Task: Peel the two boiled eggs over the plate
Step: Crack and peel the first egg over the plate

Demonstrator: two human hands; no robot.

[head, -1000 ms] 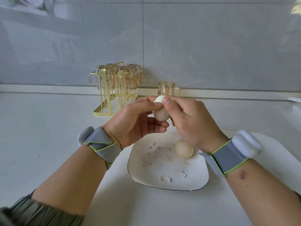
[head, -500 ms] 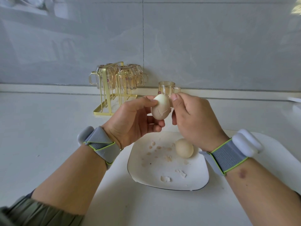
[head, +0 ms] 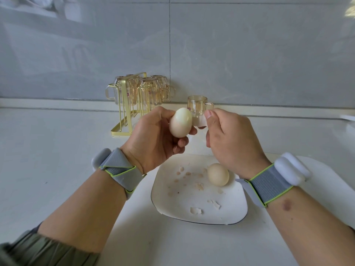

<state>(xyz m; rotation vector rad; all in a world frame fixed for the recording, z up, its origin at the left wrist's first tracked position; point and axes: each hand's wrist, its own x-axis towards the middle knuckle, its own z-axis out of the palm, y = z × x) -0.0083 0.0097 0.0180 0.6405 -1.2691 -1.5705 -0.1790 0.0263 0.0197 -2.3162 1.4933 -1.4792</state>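
Egg [head: 180, 122] half-peeled — white at the top, shell below — sits gripped in the left hand [head: 153, 139] above the plate [head: 230, 210], while the right hand [head: 228, 139] pinches a strip of shell [head: 199, 121] beside it. A second egg [head: 218, 174] lies unpeeled on the plate, on the bench [head: 57, 150].

Likely a home kitchen: grey tiled wall [head: 249, 54], white desk [head: 48, 150], gold rack [head: 126, 112] of glass mugs [head: 149, 91].
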